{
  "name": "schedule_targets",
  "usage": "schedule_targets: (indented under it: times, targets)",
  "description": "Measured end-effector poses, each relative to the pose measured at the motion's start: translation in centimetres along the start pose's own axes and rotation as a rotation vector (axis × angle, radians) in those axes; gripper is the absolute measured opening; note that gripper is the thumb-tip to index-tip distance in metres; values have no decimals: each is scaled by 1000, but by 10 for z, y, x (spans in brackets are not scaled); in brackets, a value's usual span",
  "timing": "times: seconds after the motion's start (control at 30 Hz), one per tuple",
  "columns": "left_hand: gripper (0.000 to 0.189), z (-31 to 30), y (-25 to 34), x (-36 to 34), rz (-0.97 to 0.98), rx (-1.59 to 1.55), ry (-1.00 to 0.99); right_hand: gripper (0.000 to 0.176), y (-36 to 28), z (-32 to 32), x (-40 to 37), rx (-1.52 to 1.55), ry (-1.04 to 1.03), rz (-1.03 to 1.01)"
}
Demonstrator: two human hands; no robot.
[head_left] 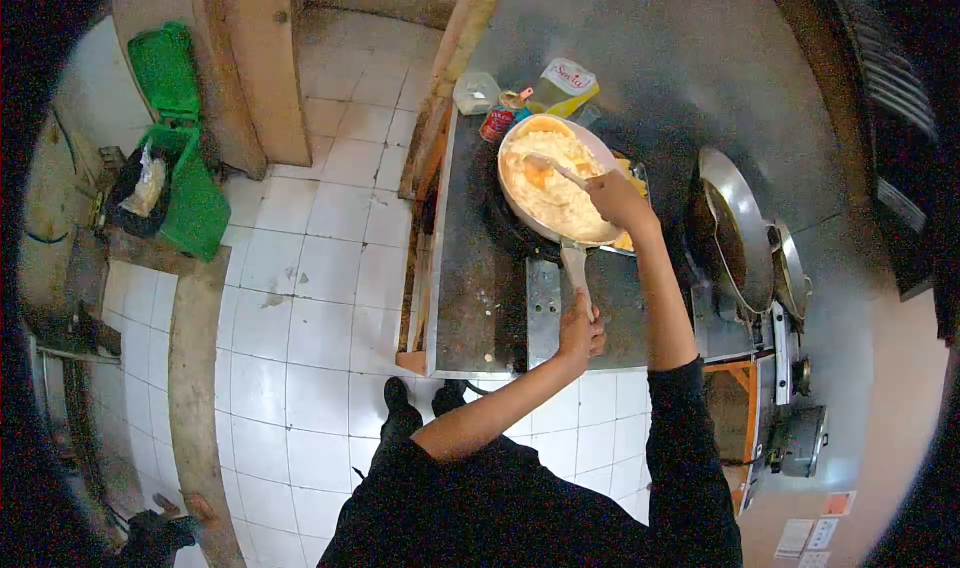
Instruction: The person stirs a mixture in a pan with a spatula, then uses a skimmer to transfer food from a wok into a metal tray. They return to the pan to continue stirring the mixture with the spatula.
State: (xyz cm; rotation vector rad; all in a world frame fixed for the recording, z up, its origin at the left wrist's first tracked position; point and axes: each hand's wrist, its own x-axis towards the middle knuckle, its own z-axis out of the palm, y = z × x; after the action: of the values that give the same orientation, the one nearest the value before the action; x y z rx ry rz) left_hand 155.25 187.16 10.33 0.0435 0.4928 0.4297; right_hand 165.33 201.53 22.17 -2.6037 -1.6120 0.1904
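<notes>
A light-coloured frying pan (pixel 605 158) sits tilted over the stove, filled with a creamy yellow-white food mixture (pixel 560 196) that has an orange patch. My left hand (pixel 581 334) is wrapped round the pan's pale handle (pixel 575 266). Above the pan's right side, my right hand (pixel 618 201) grips a wooden spatula (pixel 566 173); its head lies in the mixture. Behind the pan stand a red can (pixel 494 122), a clear plastic tub (pixel 476 94) and a pouch of yellow liquid (pixel 563 85). Part of a tray with yellow pieces (pixel 637 176) shows beyond my right hand.
A large wok (pixel 735 233) leans or rests to the right, with another pan (pixel 792 268) beside it. The metal counter (pixel 470 308) ends on its left in a wooden edge. Across the white tiled floor (pixel 320 318) stands a green bin (pixel 190 193) with its lid up.
</notes>
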Motion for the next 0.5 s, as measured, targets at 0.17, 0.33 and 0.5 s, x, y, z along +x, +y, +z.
schedule_targets:
  times: [0.17,0.33,0.5]
  targets:
    - [45,0,-1,1,17,-14,-8,27,33,-8,28,-83,22,-237]
    - [44,-1,0,-1,31,23,-13,24,44,-33,13,-120,101,-157]
    - [46,3,2,-7,46,54,-8,25,64,-2,27,-181,344,-142]
